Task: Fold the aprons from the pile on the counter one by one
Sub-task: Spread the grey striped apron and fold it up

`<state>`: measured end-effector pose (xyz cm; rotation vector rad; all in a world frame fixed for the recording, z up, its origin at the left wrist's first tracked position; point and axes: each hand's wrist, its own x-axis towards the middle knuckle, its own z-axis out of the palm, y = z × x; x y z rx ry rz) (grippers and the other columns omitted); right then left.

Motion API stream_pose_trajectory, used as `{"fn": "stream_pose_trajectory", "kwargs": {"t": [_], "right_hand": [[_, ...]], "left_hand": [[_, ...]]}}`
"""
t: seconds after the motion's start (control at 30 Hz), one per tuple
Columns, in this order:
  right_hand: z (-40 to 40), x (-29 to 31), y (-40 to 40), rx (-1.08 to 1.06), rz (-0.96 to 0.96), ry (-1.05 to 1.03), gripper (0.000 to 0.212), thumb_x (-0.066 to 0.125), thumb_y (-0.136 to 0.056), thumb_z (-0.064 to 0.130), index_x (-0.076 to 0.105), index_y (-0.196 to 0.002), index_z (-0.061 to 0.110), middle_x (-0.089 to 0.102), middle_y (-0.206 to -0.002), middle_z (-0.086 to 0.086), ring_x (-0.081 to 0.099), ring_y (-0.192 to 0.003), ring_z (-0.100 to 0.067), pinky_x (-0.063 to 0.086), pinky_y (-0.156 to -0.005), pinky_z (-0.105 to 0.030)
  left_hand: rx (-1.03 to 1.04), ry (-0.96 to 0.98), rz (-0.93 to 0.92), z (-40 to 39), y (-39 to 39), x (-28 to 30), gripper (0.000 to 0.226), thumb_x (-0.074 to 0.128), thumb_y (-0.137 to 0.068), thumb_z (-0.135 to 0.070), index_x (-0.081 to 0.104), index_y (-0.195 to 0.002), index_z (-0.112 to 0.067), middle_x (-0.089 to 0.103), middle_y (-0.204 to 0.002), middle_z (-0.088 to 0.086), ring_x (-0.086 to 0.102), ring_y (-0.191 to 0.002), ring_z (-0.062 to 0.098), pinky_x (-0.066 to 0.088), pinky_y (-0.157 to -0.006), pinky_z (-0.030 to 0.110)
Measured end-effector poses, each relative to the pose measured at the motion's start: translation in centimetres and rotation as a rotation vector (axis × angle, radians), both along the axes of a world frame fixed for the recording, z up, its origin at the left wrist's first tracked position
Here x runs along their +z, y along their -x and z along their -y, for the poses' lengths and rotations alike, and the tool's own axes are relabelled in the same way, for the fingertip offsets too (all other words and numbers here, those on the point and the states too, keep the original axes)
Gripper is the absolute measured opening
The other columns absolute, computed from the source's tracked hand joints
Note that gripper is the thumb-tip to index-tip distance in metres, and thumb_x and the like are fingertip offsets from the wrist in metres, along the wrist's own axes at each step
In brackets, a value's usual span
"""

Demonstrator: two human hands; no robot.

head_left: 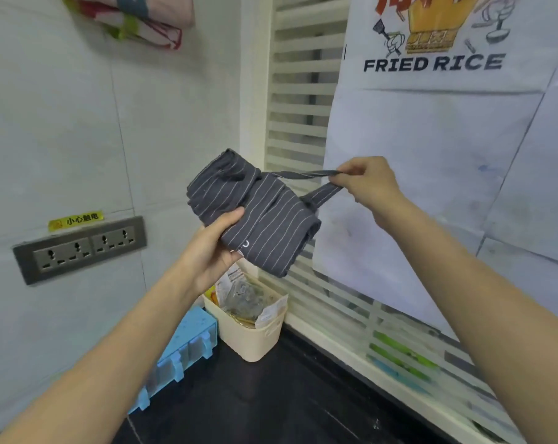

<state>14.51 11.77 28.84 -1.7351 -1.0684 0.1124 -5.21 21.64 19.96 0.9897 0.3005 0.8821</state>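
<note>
A dark grey apron (264, 213) with thin white stripes is folded into a compact bundle and held up in the air in front of the wall corner. My left hand (215, 248) grips the bundle from below, thumb on its front face. My right hand (367, 184) pinches the apron's strap (303, 175), which stretches taut from the bundle to the right. No pile of aprons shows in this view.
The black counter (287, 405) lies below. On it stand a cream basket (255, 334) of packets and a blue plastic holder (188, 350) by the wall. A power socket strip (79, 248) is on the left wall. A white "FRIED RICE" cloth (431, 155) hangs over the slatted window.
</note>
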Motion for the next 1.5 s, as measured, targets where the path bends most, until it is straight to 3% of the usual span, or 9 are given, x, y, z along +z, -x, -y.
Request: {"fn": "stream_pose_trajectory", "kwargs": {"t": [0.13, 0.27, 0.5, 0.7, 0.9, 1.0, 1.2, 1.33, 1.5], "right_hand": [[-2.5, 5.8, 3.8, 0.176, -0.340, -0.148, 0.004, 0.057, -0.088, -0.001, 0.059, -0.085, 0.002, 0.058, -0.072, -0.011, 0.044, -0.043, -0.012, 0.034, -0.038, -0.018], [-4.9, 9.4, 8.6, 0.356, -0.378, -0.022, 0.011, 0.047, -0.087, 0.006, 0.049, -0.077, 0.009, 0.059, -0.066, -0.008, 0.045, -0.044, -0.014, 0.032, -0.038, -0.018], [-9.8, 9.6, 15.7, 0.362, 0.025, 0.049, 0.014, 0.053, -0.092, 0.019, 0.053, -0.078, 0.017, 0.053, -0.089, -0.006, 0.049, -0.075, -0.017, 0.036, -0.058, -0.024], [-12.6, 13.1, 16.9, 0.370, -0.400, -0.223, 0.027, 0.044, -0.098, 0.008, 0.047, -0.071, 0.007, 0.053, -0.068, -0.011, 0.045, -0.032, -0.012, 0.037, -0.032, -0.018], [-15.4, 13.1, 17.6, 0.353, -0.507, -0.324, 0.019, 0.044, -0.095, 0.000, 0.050, -0.077, 0.002, 0.050, -0.070, -0.009, 0.062, -0.043, -0.020, 0.058, -0.078, -0.038], [-15.9, 12.2, 16.7, 0.275, -0.430, -0.296, 0.015, 0.045, -0.093, 0.001, 0.053, -0.081, 0.001, 0.054, -0.066, -0.010, 0.063, -0.050, -0.022, 0.059, -0.061, -0.028], [-15.3, 8.5, 10.7, 0.124, -0.421, -0.057, 0.031, 0.049, -0.092, 0.013, 0.041, -0.062, 0.016, 0.040, -0.038, 0.003, 0.022, -0.023, -0.005, 0.017, -0.031, -0.009], [-14.9, 3.0, 8.4, 0.213, -0.722, 0.010, 0.032, 0.034, -0.094, 0.011, 0.034, -0.062, 0.017, 0.035, -0.033, 0.006, 0.022, -0.027, -0.006, 0.014, -0.029, -0.012], [-13.1, -1.7, 8.9, 0.409, -0.929, -0.306, 0.032, 0.037, -0.096, 0.012, 0.038, -0.064, 0.016, 0.035, -0.035, 0.005, 0.050, -0.050, -0.011, 0.036, -0.061, -0.020]], "left_hand": [[-0.069, -0.064, -0.016, -1.8, 3.8, 2.2, 0.078, 0.092, -0.047, -0.023, 0.060, -0.117, -0.012, 0.071, -0.105, 0.007, 0.070, -0.088, 0.017, 0.058, -0.064, 0.029], [0.062, -0.087, -0.008, -3.3, 6.5, 2.9, 0.056, 0.069, -0.073, -0.014, 0.055, -0.127, -0.008, 0.070, -0.109, 0.007, 0.069, -0.092, 0.018, 0.059, -0.069, 0.030], [0.281, -0.001, 0.155, -7.6, 9.6, 4.9, 0.039, 0.060, -0.086, -0.016, 0.055, -0.124, -0.013, 0.067, -0.116, 0.007, 0.066, -0.098, 0.017, 0.058, -0.065, 0.029], [0.137, -0.185, 0.009, -9.7, 12.4, 4.7, 0.038, 0.064, -0.072, -0.015, 0.061, -0.110, -0.014, 0.071, -0.102, 0.005, 0.069, -0.087, 0.015, 0.057, -0.068, 0.028], [0.000, -0.228, -0.046, -10.5, 12.4, 2.6, 0.044, 0.060, -0.076, -0.009, 0.056, -0.119, -0.014, 0.069, -0.108, 0.010, 0.066, -0.094, 0.021, 0.057, -0.081, 0.037], [-0.013, -0.166, 0.030, -11.1, 12.5, 2.5, 0.050, 0.061, -0.077, -0.009, 0.053, -0.126, -0.011, 0.066, -0.115, 0.012, 0.066, -0.098, 0.024, 0.057, -0.083, 0.038], [-0.102, -0.079, 0.223, -12.6, 12.7, 3.3, 0.076, 0.086, -0.064, -0.019, 0.050, -0.129, -0.004, 0.058, -0.124, 0.022, 0.060, -0.110, 0.033, 0.047, -0.097, 0.047], [-0.024, 0.074, 0.215, -11.2, 11.3, 3.7, 0.012, 0.052, -0.093, -0.015, 0.059, -0.099, -0.008, 0.069, -0.084, 0.012, 0.069, -0.072, 0.021, 0.057, -0.063, 0.032], [0.227, 0.203, 0.078, -10.6, 9.5, 3.6, 0.019, 0.045, -0.098, -0.021, 0.058, -0.090, -0.011, 0.069, -0.062, 0.004, 0.065, -0.047, 0.013, 0.050, -0.040, 0.021]]}}
